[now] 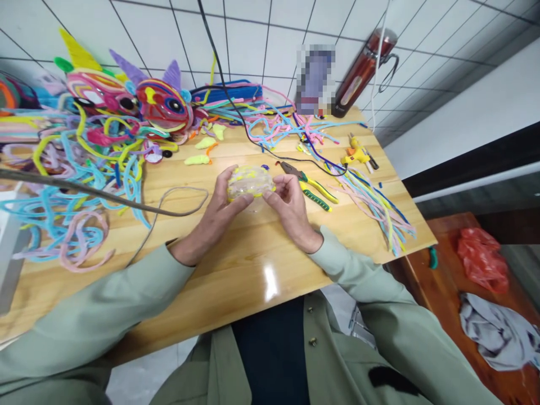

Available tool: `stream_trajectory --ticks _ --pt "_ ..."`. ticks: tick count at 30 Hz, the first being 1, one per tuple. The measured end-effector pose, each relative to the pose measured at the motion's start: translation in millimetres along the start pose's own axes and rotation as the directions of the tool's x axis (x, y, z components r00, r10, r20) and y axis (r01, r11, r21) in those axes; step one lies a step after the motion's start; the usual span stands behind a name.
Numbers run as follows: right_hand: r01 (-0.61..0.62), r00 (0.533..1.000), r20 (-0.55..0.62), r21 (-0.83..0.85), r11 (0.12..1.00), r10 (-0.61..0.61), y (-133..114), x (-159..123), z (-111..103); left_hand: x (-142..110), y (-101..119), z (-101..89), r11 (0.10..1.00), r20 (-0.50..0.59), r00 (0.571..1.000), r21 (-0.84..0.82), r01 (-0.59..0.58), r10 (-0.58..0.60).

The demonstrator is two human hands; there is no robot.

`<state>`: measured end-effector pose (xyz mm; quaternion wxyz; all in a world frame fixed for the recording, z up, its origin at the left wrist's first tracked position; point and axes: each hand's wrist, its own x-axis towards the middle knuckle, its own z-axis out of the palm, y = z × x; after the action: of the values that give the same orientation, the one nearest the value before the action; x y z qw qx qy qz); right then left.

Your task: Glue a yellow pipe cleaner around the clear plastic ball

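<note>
Over the middle of the wooden table, a clear rounded plastic shell (pixel 252 181) with yellow strips along it is held between both hands. My left hand (pixel 222 197) wraps its left side, thumb along the near edge. On its right side, my right hand (pixel 289 205) pinches the edge between thumb and fingers. Just right of that hand lie pliers (pixel 310 184) with green and yellow handles, jaws toward the back. A small dark blue piece (pixel 265 167) shows right behind the shell.
Tangled pipe cleaners (pixel 90 197) cover the left side. Two colourful animal-faced shells (pixel 162 109) stand behind them. A yellow glue gun (pixel 356 154), a pipe-cleaner bundle (pixel 379 208) and a red flask (pixel 365 73) are at right. A black cable (pixel 236 101) hangs across the view.
</note>
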<state>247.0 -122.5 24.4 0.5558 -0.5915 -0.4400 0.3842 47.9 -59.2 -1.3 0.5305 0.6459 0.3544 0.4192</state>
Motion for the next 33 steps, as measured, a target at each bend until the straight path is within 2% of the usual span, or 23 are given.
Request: stream_trajectory --ticks 4,10,19,33 --pt "0.011 1.0 -0.003 0.048 0.999 -0.01 2 1 1 2 1 -1.5 0.994 0.018 0.997 -0.072 0.076 -0.075" --pt "0.016 1.0 0.019 0.001 1.0 -0.016 5 0 2 4 0 -1.6 0.998 0.026 0.999 0.051 0.045 -0.046" --pt "0.034 0.999 0.025 0.042 0.999 -0.035 13 -1 2 4 2 -10.1 0.974 0.048 0.999 0.227 -0.017 0.006" --pt "0.022 0.999 0.026 0.074 0.997 -0.024 16 -1 -1 3 -5 -11.5 0.948 0.025 0.998 0.311 -0.061 0.056"
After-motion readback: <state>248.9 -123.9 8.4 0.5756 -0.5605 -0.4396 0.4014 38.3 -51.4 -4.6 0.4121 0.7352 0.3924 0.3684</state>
